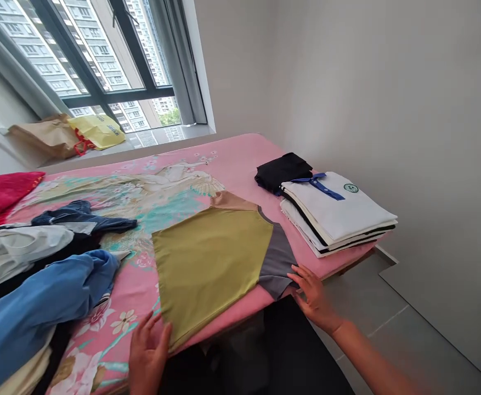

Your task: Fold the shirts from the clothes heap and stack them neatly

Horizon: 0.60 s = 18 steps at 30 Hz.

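While a white polo shirt (334, 206) with a blue collar tops the folded stack, showing a round green emblem too small to read, the yellow plastic bag (100, 130) on the windowsill bears dark lettering, also illegible. The olive-green T-shirt (215, 260), with one gray and one tan sleeve, lies spread flat at the near edge of the pink floral bedsheet (240, 148). The right hand (312, 296), fingers apart, touches its gray sleeve; the left hand (150, 345), open and loosely curved, is at the hem corner, contact unclear.
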Tool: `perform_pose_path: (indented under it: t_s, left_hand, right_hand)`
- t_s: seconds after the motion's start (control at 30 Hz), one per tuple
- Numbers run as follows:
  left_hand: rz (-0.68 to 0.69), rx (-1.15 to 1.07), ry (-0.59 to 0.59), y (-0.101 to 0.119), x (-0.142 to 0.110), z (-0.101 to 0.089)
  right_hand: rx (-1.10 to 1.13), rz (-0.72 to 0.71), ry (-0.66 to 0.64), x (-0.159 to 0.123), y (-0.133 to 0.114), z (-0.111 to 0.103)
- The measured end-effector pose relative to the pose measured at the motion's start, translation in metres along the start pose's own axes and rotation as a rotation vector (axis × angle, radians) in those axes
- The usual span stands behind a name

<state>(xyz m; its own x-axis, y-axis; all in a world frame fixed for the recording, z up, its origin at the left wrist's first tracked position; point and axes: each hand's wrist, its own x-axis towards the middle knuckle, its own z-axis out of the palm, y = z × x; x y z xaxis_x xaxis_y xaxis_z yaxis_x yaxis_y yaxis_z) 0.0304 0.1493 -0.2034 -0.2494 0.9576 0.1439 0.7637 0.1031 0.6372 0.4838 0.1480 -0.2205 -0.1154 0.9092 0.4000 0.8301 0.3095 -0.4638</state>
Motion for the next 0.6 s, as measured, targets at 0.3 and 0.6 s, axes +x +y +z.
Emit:
perform_pose_path:
  t_s: [0.3, 0.6]
  left_hand:
    - [0.345, 0.171, 0.052, 0.005, -0.051, 0.003]
    - [0.322, 0.174, 0.049, 0.01, -0.056, -0.001]
  right_hand:
    - [0.066, 0.024, 0.037, 0.012, 0.01, -0.001]
    - [-0.007, 0.1, 0.045, 0.009, 0.012, -0.01]
